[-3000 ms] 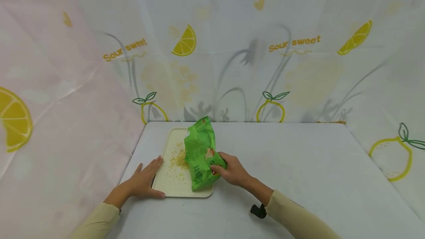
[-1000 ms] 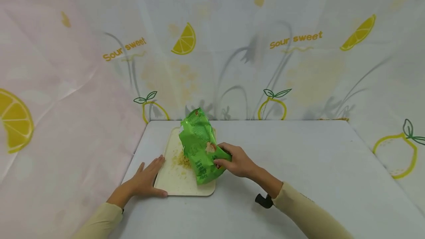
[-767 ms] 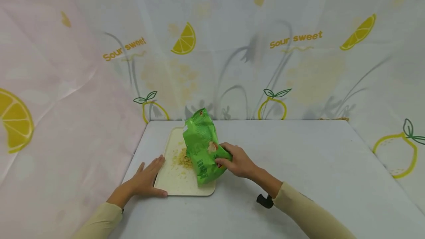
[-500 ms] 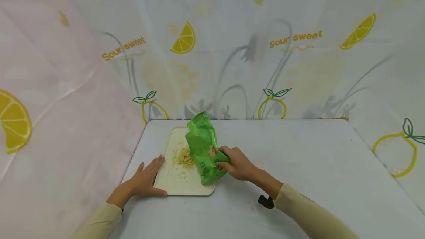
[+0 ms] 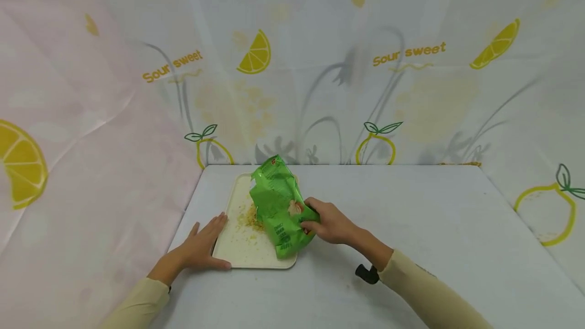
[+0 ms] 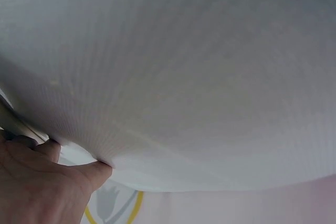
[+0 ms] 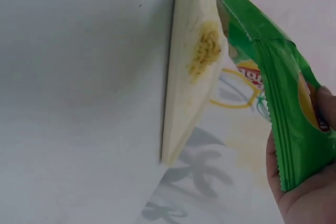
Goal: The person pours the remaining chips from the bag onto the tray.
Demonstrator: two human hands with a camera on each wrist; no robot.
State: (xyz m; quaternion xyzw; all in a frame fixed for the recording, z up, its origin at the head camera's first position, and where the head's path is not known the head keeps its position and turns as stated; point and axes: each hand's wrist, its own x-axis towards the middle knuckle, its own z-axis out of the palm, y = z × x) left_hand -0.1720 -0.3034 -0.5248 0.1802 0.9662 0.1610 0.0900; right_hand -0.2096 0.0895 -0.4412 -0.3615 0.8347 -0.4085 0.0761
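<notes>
My right hand (image 5: 331, 223) pinches a green snack bag (image 5: 276, 202) by its lower right end, thumb on top. The bag is tilted over a cream tray (image 5: 228, 255), its torn mouth toward the tray in the right wrist view. Broken yellow noodle bits (image 7: 205, 51) lie heaped mid-tray, with crumbs scattered around; the bag hides part of the heap in the head view. My left hand (image 5: 198, 248) rests at the tray's left edge, fingers straight and thumb along the near left corner. In the left wrist view my left fingers (image 6: 97, 174) touch the white surface.
The tray lies on the left part of a white table (image 5: 393, 217). A fabric backdrop (image 5: 320, 65) with lemon prints rises behind and at the sides. A black device (image 5: 367, 273) sits under my right wrist.
The bag has swung right and left over the tray in my right hand, its top now farther left than half a second ago. The noodle heap looks larger than earlier. My left hand stays put.
</notes>
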